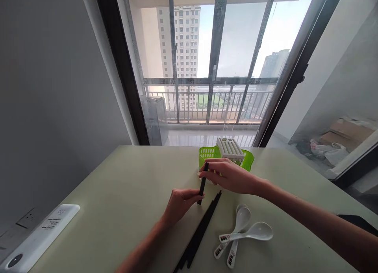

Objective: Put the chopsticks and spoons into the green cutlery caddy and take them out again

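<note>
a broad balcony window [238, 48] backs a pale table [132, 178], where a person's right hand [228, 174] and left hand [180, 203] work just this side of a green basket [248, 161] with a white slatted rack [230, 149] at its middle. loose black chopsticks [202, 226] lie slantwise nearer the camera, with white spoons [260, 231] crossed to their right. smallest, a slim bundle of dark chopsticks [202, 185] stands nearly upright, clamped near its top by the right and pinched near its lower end by the left; whether it touches the table cannot be told.
</note>
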### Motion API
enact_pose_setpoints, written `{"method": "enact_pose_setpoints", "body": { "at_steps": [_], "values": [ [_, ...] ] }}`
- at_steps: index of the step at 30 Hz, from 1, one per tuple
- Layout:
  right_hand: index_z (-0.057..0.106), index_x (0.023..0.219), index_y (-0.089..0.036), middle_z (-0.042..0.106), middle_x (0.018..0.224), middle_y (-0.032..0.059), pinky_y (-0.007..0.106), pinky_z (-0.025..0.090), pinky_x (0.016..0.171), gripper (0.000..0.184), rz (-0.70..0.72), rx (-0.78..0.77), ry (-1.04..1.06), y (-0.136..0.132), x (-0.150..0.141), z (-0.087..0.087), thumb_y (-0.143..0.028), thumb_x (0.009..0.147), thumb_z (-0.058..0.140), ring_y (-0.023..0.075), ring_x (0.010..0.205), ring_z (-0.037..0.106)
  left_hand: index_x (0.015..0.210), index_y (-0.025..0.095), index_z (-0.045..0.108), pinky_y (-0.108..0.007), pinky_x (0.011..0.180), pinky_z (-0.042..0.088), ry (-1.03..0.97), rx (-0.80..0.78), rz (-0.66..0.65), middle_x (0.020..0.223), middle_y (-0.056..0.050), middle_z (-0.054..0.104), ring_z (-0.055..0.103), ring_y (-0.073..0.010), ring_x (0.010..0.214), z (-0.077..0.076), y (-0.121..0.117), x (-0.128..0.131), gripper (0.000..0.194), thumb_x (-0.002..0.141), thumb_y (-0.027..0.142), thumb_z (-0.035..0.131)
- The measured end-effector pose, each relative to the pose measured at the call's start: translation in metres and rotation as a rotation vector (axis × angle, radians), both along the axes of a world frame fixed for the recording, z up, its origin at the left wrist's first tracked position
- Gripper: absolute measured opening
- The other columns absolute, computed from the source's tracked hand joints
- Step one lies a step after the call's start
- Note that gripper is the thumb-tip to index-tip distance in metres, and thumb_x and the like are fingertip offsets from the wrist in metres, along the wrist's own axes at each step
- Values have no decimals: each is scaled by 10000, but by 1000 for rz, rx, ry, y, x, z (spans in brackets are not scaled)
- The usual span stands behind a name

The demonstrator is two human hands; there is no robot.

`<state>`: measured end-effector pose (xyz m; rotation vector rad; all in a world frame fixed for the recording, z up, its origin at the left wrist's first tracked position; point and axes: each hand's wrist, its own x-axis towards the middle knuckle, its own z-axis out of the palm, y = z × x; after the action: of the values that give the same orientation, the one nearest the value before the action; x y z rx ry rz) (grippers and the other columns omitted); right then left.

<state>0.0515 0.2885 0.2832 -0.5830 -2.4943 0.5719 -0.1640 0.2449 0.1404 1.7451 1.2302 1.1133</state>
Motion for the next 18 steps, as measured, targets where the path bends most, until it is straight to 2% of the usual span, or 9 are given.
{"method": "enact_pose_setpoints", "body": {
  "at_steps": [11, 18],
  "values": [
    [696, 910, -203, 653, 741, -7, 231, 402, 611, 278, -58, -29, 24, 0, 5, -5, -389, 1031, 528, 117, 632, 575, 969, 232, 834, -314, 774, 618, -77, -44, -5, 926, -15, 819, 769, -239, 818, -5, 0, 3, 221, 822, 387, 775],
    [672, 860, -204, 655, 731, -13, 242, 406, 640, 327, -170, 12, 94, -6, 6, 6, -400, 1046, 488, 117, 641, 562, 975, 222, 832, -319, 787, 620, -48, -66, 11, 930, -23, 819, 769, -245, 834, -9, 1, 1, 249, 811, 399, 772]
  ]
}}
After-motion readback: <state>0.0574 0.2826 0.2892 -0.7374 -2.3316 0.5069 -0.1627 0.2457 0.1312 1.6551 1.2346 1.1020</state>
